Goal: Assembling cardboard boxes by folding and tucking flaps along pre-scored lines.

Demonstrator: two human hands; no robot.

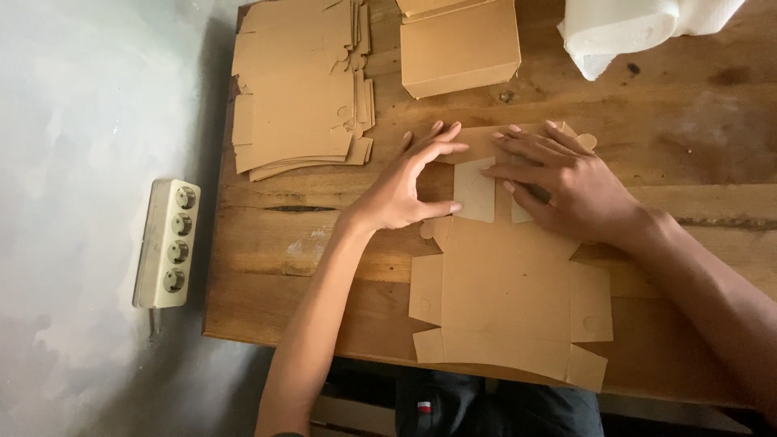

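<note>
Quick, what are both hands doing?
Left hand: open, fingers pressing the flat cardboard box blank.
Right hand: open, lying flat on the same blank.

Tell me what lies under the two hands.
Both the left hand and right hand press on the flat cardboard box blank, folding its far flaps. The wooden table beneath is covered there.

— What do we see on the tabletop [267, 235]?
— Our left hand [402, 190] and right hand [566, 182] press flat on a cardboard sheet [506, 299], beside a cardboard stack [295, 85] and a folded box [459, 44].
</note>
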